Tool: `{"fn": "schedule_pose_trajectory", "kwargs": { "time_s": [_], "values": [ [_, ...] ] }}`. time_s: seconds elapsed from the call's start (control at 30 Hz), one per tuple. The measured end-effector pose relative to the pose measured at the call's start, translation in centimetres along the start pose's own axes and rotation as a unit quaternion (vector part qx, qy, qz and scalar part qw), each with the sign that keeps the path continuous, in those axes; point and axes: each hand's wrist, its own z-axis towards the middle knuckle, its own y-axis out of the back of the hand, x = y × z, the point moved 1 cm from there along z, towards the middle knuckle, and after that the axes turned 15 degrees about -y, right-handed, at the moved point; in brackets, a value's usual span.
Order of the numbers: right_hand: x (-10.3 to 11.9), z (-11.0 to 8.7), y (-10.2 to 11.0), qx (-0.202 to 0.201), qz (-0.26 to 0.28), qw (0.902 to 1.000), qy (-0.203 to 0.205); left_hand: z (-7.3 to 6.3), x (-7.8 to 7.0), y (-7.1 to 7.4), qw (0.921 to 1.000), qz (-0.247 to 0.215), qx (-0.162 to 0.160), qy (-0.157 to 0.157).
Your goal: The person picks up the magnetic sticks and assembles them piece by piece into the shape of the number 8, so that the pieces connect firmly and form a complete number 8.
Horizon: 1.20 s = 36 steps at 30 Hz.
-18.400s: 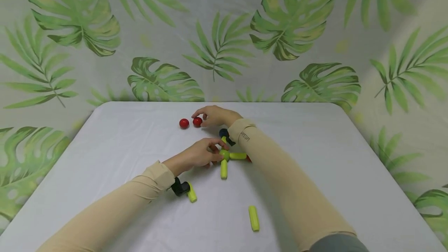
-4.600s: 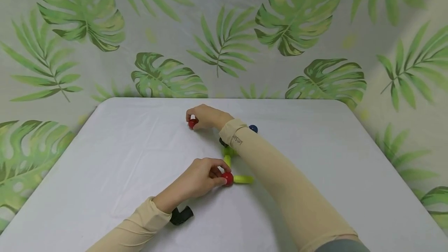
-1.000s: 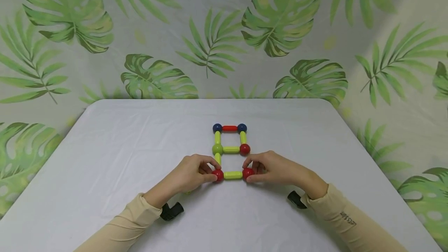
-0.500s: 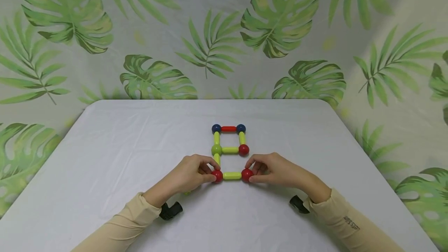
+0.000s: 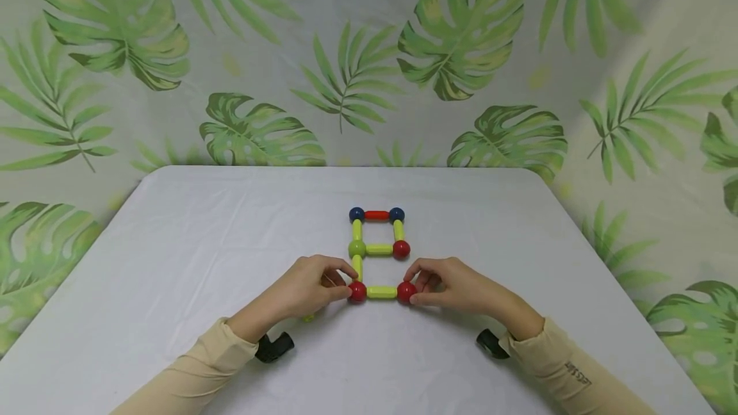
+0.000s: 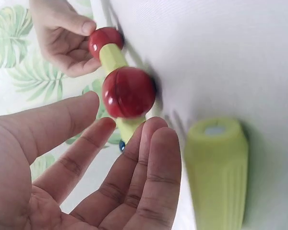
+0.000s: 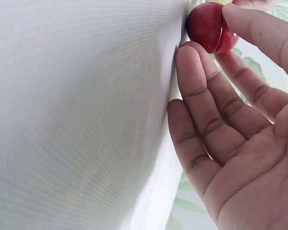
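Note:
A flat figure of magnetic balls and rods lies on the white table. Two blue balls [image 5: 396,214] joined by a red rod [image 5: 377,215] form its far side. Yellow-green rods [image 5: 379,249] run between a green ball [image 5: 357,248] and a red ball [image 5: 401,249]. On the near side, a left red ball [image 6: 129,92] and a right red ball [image 7: 212,28] are joined by a yellow-green rod [image 5: 382,292]. My left hand [image 5: 307,287] is beside the left ball, thumb and fingers spread slightly off it. My right hand [image 5: 458,284] pinches the right ball between thumb and index finger.
A loose yellow-green rod [image 6: 218,172] lies near my left hand, mostly hidden in the head view. Black wrist-camera mounts [image 5: 275,346] show under both wrists. A leaf-print cloth [image 5: 369,69] hangs behind the white table [image 5: 369,370].
Since the oldest frame, scattered pieces have become a joined figure, with red balls brought to its near side. Over the last half second, my left hand has eased slightly left off its ball.

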Motion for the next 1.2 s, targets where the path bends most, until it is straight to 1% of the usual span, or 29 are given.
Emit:
{"fn": "schedule_pose_trajectory", "kwargs": {
  "time_s": [0.13, 0.3, 0.5, 0.63, 0.73, 0.8, 0.93, 1.03, 1.2],
  "values": [
    [0.0, 0.0, -0.1, 0.001, 0.001, 1.0, -0.004, -0.9, -0.1, 0.7, 0.9998, 0.005, -0.014, 0.011],
    [-0.1, 0.0, -0.1, 0.002, 0.0, 1.0, -0.007, -2.0, 0.1, 1.4, 0.9986, 0.011, -0.046, 0.022],
    [-0.3, 0.0, -0.1, 0.001, -0.002, 1.0, -0.006, -3.4, 0.6, 2.3, 0.9956, 0.031, -0.083, 0.031],
    [-0.4, 0.1, -0.1, 0.002, 0.0, 1.0, -0.006, -4.6, 1.1, 2.5, 0.9933, 0.05, -0.095, 0.042],
    [-0.3, 0.0, 0.0, 0.001, 0.001, 0.9999, -0.01, -5.2, 1.5, 2.7, 0.9911, 0.062, -0.105, 0.052],
    [-0.3, 0.0, 0.0, -0.001, -0.001, 0.9999, -0.013, -5.4, 1.8, 2.7, 0.9898, 0.072, -0.109, 0.055],
    [-0.3, -0.1, 0.2, -0.005, -0.003, 0.9998, -0.017, -5.6, 2.3, 2.6, 0.9893, 0.086, -0.109, 0.045],
    [-0.4, 0.0, 0.2, -0.001, 0.001, 0.9998, -0.021, -5.6, 2.6, 2.1, 0.99, 0.087, -0.105, 0.035],
    [-0.6, 0.3, -0.1, 0.006, 0.008, 0.9996, -0.028, -5.3, 2.8, 1.4, 0.9901, 0.086, -0.104, 0.038]
  ]
}}
